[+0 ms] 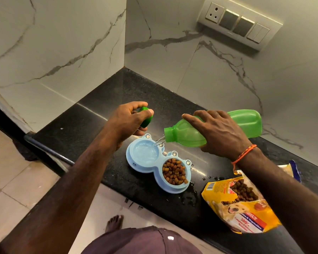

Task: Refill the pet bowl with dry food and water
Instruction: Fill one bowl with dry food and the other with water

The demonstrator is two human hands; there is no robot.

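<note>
Black counter (92, 125) — we pour water into the pet bowl (136, 165).
Right hand (220, 132) grips the tilted bottle (246, 123), left hand (127, 120) clasps its cap (146, 118) — overflow could soak the kibble (174, 171).

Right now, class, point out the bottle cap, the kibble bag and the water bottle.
bottle cap (146, 117), head view, its green side.
kibble bag (246, 215), head view, its yellow front.
water bottle (246, 121), head view, its body.

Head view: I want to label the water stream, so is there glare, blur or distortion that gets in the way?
Head view: wide-angle bending curves the countertop edge; soft glare streaks the black stone; the thin stream from the green bottle is faint but visible; the blue double bowl and hands look sharp.
</note>
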